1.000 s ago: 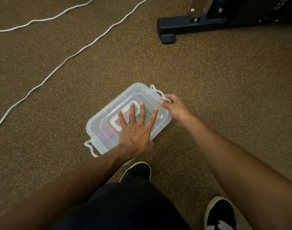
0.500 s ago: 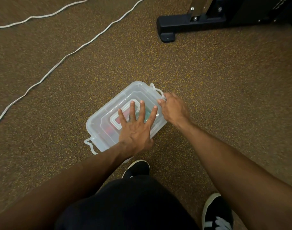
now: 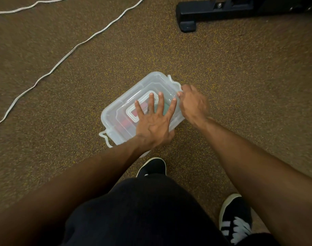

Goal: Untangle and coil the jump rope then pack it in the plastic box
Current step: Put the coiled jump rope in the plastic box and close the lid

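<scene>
The fingers (image 3: 160,103) of the left hand (image 3: 154,128) were held straight and spread apart, pressed flat on the lid (image 3: 119,107) of the plastic box (image 3: 116,137). The fingers of the right hand (image 3: 193,105) were curled together on the far latch (image 3: 173,83) at the box's far right end. That hand was blurred, so the exact grip could not be made out.

In the head view, the box was seen on the carpet (image 3: 240,103), just beyond a black shoe (image 3: 151,167), with the lid seated over it. The jump rope (image 3: 126,123) was judged to be the red and teal shapes seen dimly through the clear lid. How neatly it was coiled could not be told. A white cord (image 3: 66,55) was laid loose across the carpet at the far left, well apart from the box. Whether it belonged to the task could not be told. A black base (image 3: 187,20) of some equipment was seen at the far right.

The untangling, coiling and packing were judged done, since the contents were under the lid. The closing was judged to be under way. The far latch was being worked, and the near latch (image 3: 103,138) at the left end was seen swung outward, apparently not yet fastened. That latch was judged to be what was left.
</scene>
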`<state>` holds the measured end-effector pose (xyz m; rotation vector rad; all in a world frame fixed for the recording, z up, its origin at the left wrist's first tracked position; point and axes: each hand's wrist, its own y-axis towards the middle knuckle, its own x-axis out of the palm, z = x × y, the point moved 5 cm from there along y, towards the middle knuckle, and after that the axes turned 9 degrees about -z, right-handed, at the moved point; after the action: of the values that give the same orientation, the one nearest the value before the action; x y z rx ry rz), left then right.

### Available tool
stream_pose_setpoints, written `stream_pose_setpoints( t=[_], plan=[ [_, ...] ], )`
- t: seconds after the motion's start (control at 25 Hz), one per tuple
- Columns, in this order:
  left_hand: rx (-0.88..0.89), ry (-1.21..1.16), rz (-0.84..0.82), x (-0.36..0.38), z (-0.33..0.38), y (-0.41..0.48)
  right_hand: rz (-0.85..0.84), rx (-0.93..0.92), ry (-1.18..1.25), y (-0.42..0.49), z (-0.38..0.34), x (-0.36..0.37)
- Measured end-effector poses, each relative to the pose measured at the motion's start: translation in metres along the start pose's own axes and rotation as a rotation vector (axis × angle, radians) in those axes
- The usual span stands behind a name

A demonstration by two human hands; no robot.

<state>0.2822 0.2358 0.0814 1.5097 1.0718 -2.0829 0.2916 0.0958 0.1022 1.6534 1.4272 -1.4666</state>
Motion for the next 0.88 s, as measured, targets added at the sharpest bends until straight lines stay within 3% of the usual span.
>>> stream_pose_setpoints(
  t=[0.12,0.2,0.32,0.36,0.44,0.56,0.68,0.8,0.88],
  plan=[
    [-0.004,-0.031,-0.013,0.000,-0.004,-0.001,-0.091,-0.052,0.031,-0.003,0.001,0.001],
    [0.019,-0.204,0.032,-0.007,-0.007,-0.007,-0.119,-0.105,-0.028,-0.015,-0.004,0.000],
    [0.057,-0.764,0.294,-0.033,-0.028,-0.026,-0.137,-0.212,-0.091,-0.041,-0.028,-0.004],
    [0.025,-0.835,0.383,-0.040,-0.041,-0.035,-0.179,-0.261,-0.100,-0.050,-0.040,-0.003],
    [-0.122,-0.711,0.484,-0.048,-0.069,-0.053,-0.290,-0.343,-0.145,-0.064,-0.064,0.004],
    [-0.534,-0.605,0.401,-0.035,-0.111,-0.085,-0.430,-0.355,-0.213,-0.074,-0.095,0.019],
    [-0.863,-0.920,0.141,0.009,-0.137,-0.111,-0.503,-0.278,-0.238,-0.075,-0.109,0.032],
    [-0.855,-1.306,0.034,0.034,-0.134,-0.120,-0.491,-0.271,-0.323,-0.076,-0.111,0.044],
    [-0.815,-1.374,0.078,0.037,-0.134,-0.122,-0.471,-0.282,-0.326,-0.077,-0.110,0.047]
  ],
)
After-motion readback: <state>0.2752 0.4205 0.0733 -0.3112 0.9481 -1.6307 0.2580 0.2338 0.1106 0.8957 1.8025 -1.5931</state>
